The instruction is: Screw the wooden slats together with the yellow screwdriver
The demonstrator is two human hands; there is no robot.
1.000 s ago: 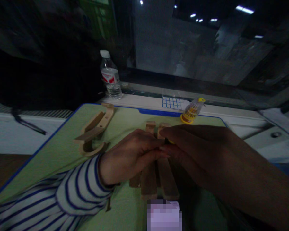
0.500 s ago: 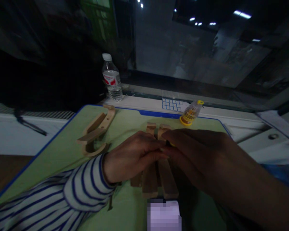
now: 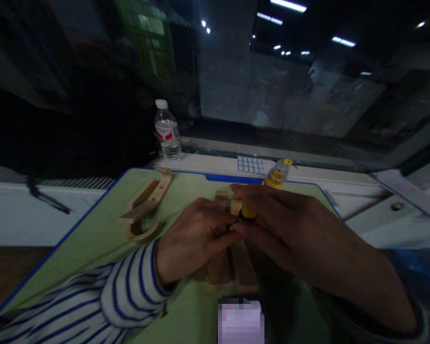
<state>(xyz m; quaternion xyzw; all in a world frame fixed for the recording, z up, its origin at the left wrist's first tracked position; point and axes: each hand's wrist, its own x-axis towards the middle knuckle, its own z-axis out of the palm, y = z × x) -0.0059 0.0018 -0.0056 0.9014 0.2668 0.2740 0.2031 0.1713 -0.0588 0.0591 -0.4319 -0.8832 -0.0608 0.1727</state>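
Note:
Two long wooden slats (image 3: 220, 270) lie side by side across the middle of the table, with a further wooden piece partly under them. My left hand (image 3: 191, 239) is closed at the slats, its fingertips meeting those of the other hand; the slats hide part of its grip. My right hand (image 3: 290, 224) is curled over the right slat and closed around a yellow-and-black handle that looks like a screwdriver (image 3: 249, 211). The tool's tip is hidden. To the left lie several curved and straight wooden parts (image 3: 148, 200), some with drilled holes.
The green table (image 3: 82, 258) has a blue edge. A water bottle (image 3: 167, 136) stands on the sill behind it. A clear container with a yellow cap (image 3: 277, 174) is behind my right hand. A phone-like object (image 3: 241, 322) with a blurred screen lies at the near edge.
The view has tilted up slightly. My right hand has turned and its fingers have lifted a little, showing more of the yellow-and-black handle. My left hand stays at the slats.

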